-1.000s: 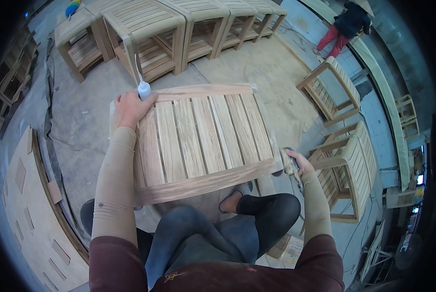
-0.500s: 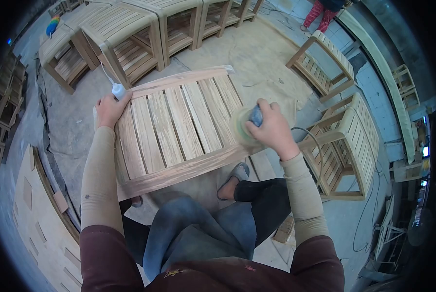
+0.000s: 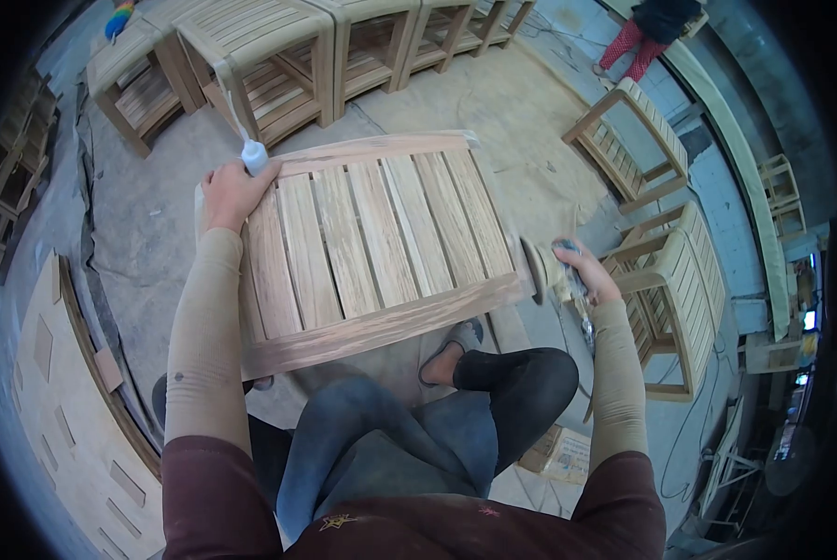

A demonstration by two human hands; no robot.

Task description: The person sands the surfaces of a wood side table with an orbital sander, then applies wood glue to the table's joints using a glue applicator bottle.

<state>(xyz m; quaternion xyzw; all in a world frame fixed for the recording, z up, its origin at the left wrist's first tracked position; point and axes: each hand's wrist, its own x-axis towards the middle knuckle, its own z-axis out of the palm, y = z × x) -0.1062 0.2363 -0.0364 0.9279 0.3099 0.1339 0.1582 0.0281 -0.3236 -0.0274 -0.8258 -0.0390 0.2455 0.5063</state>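
The slatted wooden top [image 3: 372, 247] lies between the two grips, slats uppermost; whether legs stand beneath it cannot be told. The left hand [image 3: 234, 196] is closed about a white squeeze bottle [image 3: 254, 156], its nozzle pointing away from the wearer, and the same hand lies over the top's far left corner. The right hand [image 3: 588, 272] is wrapped around a hand-held disc sander [image 3: 556, 277]. Left of that grip, the disc is turned towards the top's right end; contact cannot be confirmed. In my assessment, the top is stiff and fairly heavy, unlikely to bend, with smooth faces offering modest friction; sound holding points are the near rail [image 3: 390, 323] and far rail [image 3: 372, 149] rather than single slats. The sander is judged rigid and compact, best held by its body, clear of the disc; the bottle, light and yielding, calls for a gentle squeeze. Beyond the left grip stand slatted stools [image 3: 250, 28]; right of the right grip is another slatted stool [image 3: 694, 266]; below it, a cardboard box [image 3: 560, 455].
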